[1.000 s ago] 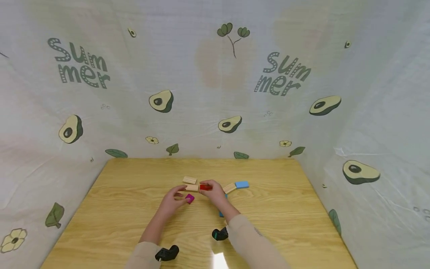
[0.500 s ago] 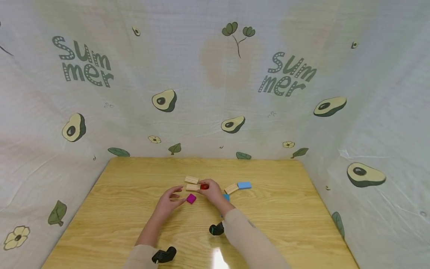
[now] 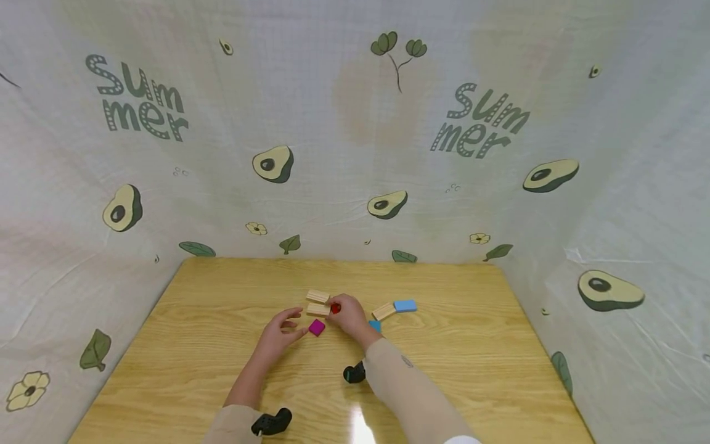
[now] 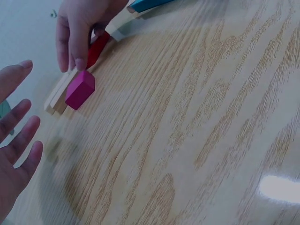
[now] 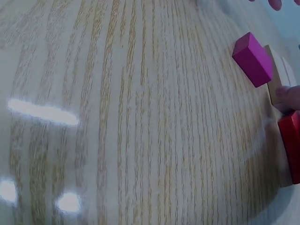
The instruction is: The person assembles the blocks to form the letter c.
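My right hand (image 3: 350,316) pinches the right end of a plain wooden block (image 3: 318,310), its fingertips on either side. Partly hidden under that hand is a red block (image 5: 291,145), lying end to end with the plain one. A second plain block (image 3: 318,297) lies just behind. In front sits a small magenta block (image 3: 317,327), set at an angle. My left hand (image 3: 277,333) hovers to the left of these blocks, fingers spread and loosely bent, holding nothing. In the left wrist view its fingers (image 4: 28,126) show apart from the magenta block.
To the right lie another plain block (image 3: 384,311) and a light blue block (image 3: 405,306), meeting end to end. A blue block (image 3: 375,325) is partly covered by the right forearm. The wooden table (image 3: 222,290) meets a printed cloth (image 3: 333,185) at the back and sides.
My right hand has shifted left from the red block onto the end of the plain block, covering more of the red one. My left fingers have drawn back from the magenta block.
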### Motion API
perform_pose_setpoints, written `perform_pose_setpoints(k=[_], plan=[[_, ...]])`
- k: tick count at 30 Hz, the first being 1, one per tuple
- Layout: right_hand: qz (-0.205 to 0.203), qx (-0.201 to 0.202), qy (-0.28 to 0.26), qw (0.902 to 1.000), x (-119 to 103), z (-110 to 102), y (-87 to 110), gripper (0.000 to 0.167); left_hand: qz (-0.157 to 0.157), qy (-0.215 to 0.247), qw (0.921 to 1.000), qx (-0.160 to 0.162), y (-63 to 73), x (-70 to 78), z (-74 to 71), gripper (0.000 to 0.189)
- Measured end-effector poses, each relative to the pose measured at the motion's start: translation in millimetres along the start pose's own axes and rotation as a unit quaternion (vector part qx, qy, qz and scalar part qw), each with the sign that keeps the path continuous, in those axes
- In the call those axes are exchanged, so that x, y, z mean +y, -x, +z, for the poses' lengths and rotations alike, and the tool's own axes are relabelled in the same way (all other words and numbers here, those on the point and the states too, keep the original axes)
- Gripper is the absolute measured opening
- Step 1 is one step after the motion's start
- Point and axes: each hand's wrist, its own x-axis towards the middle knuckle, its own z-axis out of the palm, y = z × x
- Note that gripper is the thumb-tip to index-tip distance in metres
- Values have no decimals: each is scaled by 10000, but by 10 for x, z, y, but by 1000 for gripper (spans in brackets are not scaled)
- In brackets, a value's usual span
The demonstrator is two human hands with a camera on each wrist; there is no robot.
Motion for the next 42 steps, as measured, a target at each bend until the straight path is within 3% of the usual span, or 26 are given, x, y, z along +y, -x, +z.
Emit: perform_pose_setpoints(k=[8, 13, 24, 36, 42], plan=[[-13, -115, 302, 9995, 25, -14, -52, 36, -4, 58, 10000, -21, 7, 8, 4, 51], [118, -300, 186, 9993, 37, -56, -61, 40, 7, 69, 10000, -5, 6, -8, 15, 50], [34, -488, -281, 9984, 39, -152, 11, 31, 58, 89, 9999, -41, 13, 5, 62, 50], [376, -172, -1272, 9910, 57, -290, 162, 24, 156, 215, 9996, -132, 6, 70, 171, 50], [295, 20, -1371, 9901, 69, -424, 257, 23, 144, 253, 9993, -239, -20, 125, 267, 50]])
